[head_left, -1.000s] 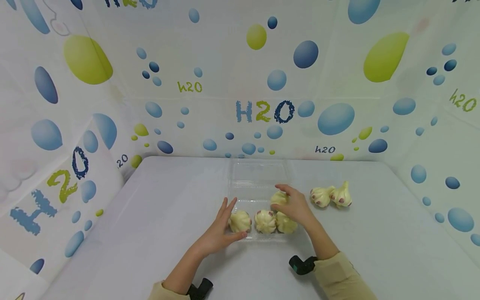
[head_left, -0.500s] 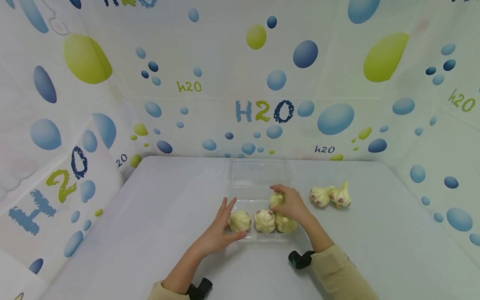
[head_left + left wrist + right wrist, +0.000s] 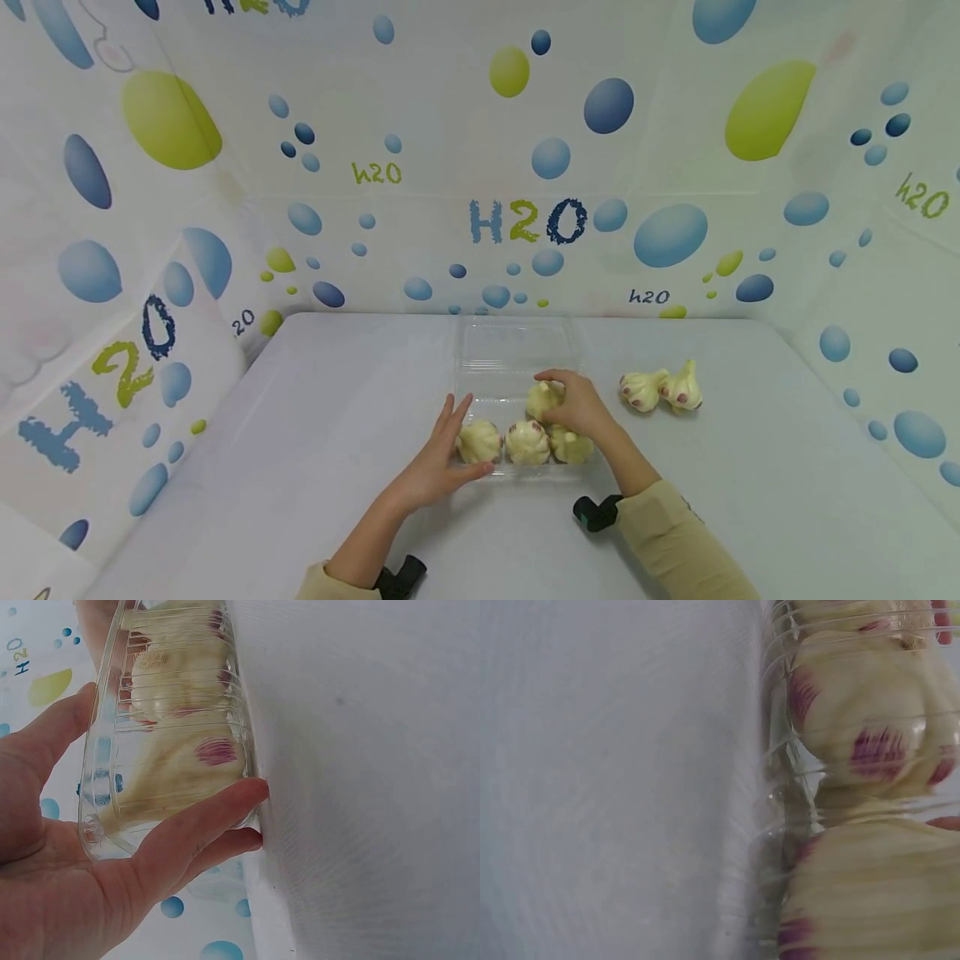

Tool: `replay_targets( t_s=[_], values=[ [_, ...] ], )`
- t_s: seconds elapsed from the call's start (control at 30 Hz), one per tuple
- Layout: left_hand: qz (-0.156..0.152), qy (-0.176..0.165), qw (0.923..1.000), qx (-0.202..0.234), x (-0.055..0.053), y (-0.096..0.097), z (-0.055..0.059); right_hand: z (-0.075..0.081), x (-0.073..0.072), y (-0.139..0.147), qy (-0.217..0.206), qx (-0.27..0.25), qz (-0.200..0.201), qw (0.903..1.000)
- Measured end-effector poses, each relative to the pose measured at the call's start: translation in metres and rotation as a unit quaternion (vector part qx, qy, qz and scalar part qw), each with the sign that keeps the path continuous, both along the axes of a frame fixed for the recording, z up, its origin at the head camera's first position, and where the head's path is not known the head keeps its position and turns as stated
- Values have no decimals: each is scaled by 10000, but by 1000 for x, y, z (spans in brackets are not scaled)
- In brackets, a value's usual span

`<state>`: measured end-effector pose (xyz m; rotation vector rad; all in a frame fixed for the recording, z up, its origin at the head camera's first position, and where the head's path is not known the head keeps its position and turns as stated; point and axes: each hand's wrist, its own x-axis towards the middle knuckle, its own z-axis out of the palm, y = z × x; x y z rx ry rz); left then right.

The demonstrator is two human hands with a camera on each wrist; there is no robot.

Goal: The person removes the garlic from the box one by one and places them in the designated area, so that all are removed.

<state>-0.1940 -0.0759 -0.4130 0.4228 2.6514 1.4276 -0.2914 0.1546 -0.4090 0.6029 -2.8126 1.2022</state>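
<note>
A clear plastic clamshell container (image 3: pixel 517 473) lies with its lid opened away from the person. Three garlic bulbs sit along its near side, among them a left bulb (image 3: pixel 480 442) and a middle bulb (image 3: pixel 528 442). My left hand (image 3: pixel 438 467) spans the container's left end, thumb along the near wall and fingers at the far side; the left wrist view shows this hand (image 3: pixel 97 877) around the ribbed wall. My right hand (image 3: pixel 588 408) pinches another garlic bulb (image 3: pixel 542 402) over the container's back row. In the right wrist view, bulbs (image 3: pixel 870 712) show through the plastic.
Two more garlic bulbs (image 3: pixel 660 389) rest together on the white table (image 3: pixel 337 375), right of the container. The lid (image 3: pixel 517 342) lies flat behind its base. A patterned curtain (image 3: pixel 450 125) stands behind the table. Black wrist cameras (image 3: pixel 596 512) sit below the hands.
My right hand has shifted slightly left with its garlic bulb, over the container's back row. The middle bulb has moved slightly left. The left hand stays in place.
</note>
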Motion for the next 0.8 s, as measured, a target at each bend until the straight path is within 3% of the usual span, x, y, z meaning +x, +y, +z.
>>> replay_targets(
  t_s=[0.5, 0.8],
  values=[
    [-18, 96, 9999, -68, -3, 1, -3, -3, -1, 3, 83, -151, 107, 9998],
    [-15, 58, 10000, -40, 0, 0, 0, -1, 1, 4, -8, -390, -83, 9992]
  ],
)
